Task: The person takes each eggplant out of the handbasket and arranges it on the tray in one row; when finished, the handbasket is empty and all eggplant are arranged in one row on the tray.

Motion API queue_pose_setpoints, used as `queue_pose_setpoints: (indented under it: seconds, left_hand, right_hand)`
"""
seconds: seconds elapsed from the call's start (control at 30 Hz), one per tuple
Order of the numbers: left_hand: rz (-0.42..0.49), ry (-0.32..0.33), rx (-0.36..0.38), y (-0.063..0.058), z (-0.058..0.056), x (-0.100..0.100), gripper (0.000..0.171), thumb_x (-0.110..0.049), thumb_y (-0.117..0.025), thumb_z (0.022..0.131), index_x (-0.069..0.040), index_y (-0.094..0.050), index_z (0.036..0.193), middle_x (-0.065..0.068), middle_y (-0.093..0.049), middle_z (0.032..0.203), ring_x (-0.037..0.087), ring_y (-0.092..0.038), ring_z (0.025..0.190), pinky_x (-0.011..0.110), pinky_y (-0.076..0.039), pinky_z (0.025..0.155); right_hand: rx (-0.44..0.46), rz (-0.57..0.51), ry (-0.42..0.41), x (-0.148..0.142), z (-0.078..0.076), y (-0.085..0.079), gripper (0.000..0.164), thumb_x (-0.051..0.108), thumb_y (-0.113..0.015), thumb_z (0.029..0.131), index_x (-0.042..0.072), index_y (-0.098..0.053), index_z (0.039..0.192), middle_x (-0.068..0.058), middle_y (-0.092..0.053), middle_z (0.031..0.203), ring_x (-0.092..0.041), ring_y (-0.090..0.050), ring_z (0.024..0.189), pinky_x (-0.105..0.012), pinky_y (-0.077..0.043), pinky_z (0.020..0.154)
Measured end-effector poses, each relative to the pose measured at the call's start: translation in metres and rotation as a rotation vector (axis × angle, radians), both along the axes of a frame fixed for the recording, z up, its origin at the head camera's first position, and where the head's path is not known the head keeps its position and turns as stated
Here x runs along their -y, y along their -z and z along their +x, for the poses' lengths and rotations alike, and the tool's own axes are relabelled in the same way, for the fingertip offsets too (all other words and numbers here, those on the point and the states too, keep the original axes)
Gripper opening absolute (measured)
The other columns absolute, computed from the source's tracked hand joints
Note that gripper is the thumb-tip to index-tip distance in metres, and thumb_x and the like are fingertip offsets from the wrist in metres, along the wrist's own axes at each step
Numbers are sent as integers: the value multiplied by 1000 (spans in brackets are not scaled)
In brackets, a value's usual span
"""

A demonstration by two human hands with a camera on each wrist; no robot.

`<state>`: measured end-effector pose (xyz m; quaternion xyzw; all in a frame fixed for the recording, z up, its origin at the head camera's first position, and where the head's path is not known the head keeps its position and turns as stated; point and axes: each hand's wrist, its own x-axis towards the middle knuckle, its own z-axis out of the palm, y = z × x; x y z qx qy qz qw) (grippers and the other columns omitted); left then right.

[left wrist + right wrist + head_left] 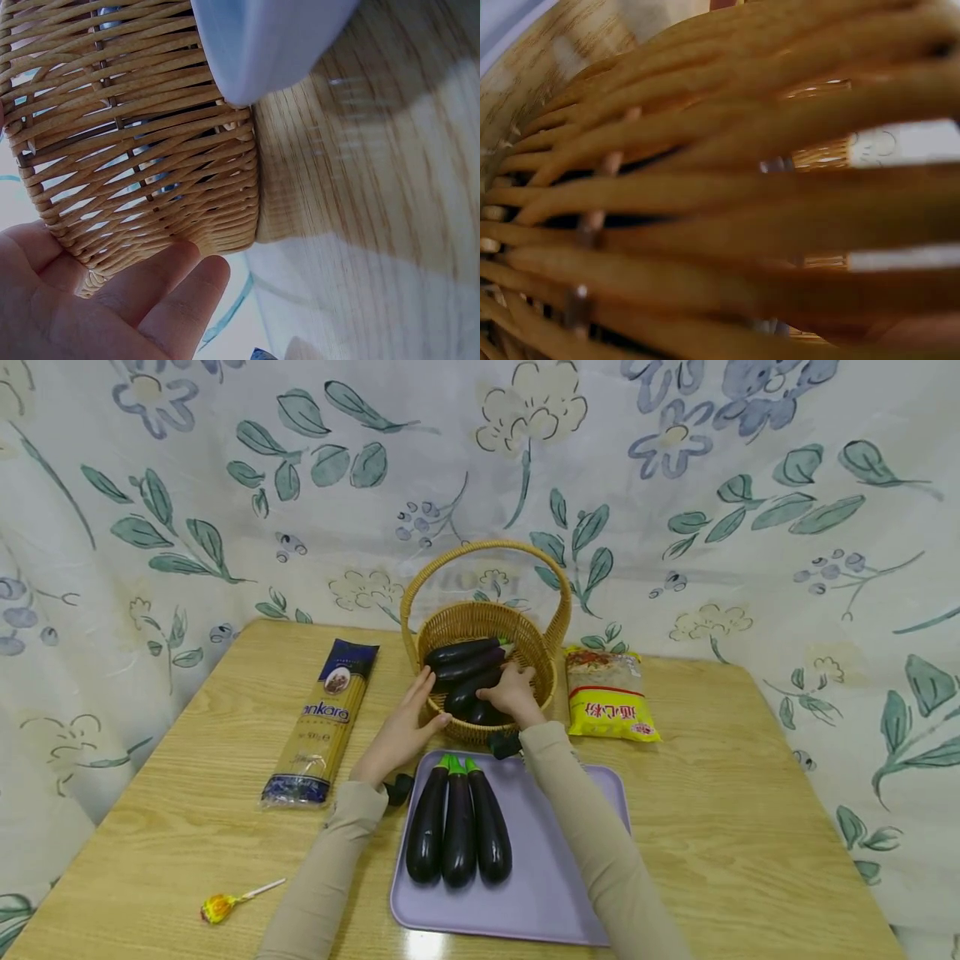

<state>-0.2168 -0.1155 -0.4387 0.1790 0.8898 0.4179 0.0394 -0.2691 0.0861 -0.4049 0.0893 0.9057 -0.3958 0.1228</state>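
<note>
A wicker basket (551, 693) with a tall arched handle holds several dark purple eggplants (461, 652). My left hand (405, 727) rests on the basket's left side, its fingers extended along the woven wall in the left wrist view. Inside the basket, my right hand (513, 693) grips an eggplant (463, 697) near the right side, its thumb over the skin and its fingertips partly hidden. Three more eggplants (459, 827) lie side by side on a lilac tray (547, 893), green stems toward the basket. Basket weave fills most of the right wrist view.
A spaghetti pack (322, 718) lies left of the basket, and a yellow food bag (609, 693) lies to its right. At the table's front left is a lollipop (225, 906) with a white stick. A floral curtain (450, 460) hangs behind the table.
</note>
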Motion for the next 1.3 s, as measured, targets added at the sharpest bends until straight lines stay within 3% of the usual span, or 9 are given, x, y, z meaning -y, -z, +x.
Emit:
queue_pose_setpoints:
  seconds: [0.33,0.6,0.83,1.3]
  left_hand:
    - [0,2,8,0,1,0,80,-44,-52,98,-14,-9,158,4,1,166,37,-14,150,63,-25,114]
    - [4,-1,-8,-1,2,0,79,-43,-53,98,-14,-10,158,6,-1,166,36,-14,150,61,-25,115]
    - [-4,1,2,-1,2,-1,79,-45,-52,98,-20,-7,158,4,0,166,36,-14,150,62,-25,114]
    - [2,1,-1,-2,3,0,78,-43,-52,99,-19,-8,158,3,0,166,36,-14,150,61,-24,115]
  right_hand:
    - [-34,14,16,2,-2,4,70,27,-71,88,1,-37,143,-28,-18,151,-49,-40,128,-55,-41,105]
    - [-29,-49,40,0,-2,4,72,25,-70,88,1,-33,145,-26,-15,153,-43,-43,129,-51,-43,104]
    - [-42,-150,83,-2,0,2,67,25,-64,91,6,-32,146,-22,-13,154,-40,-43,127,-51,-44,101]
    - [-112,-224,95,-9,7,-13,65,26,-60,91,8,-34,147,-23,-23,149,-33,-42,109,-42,-39,83]
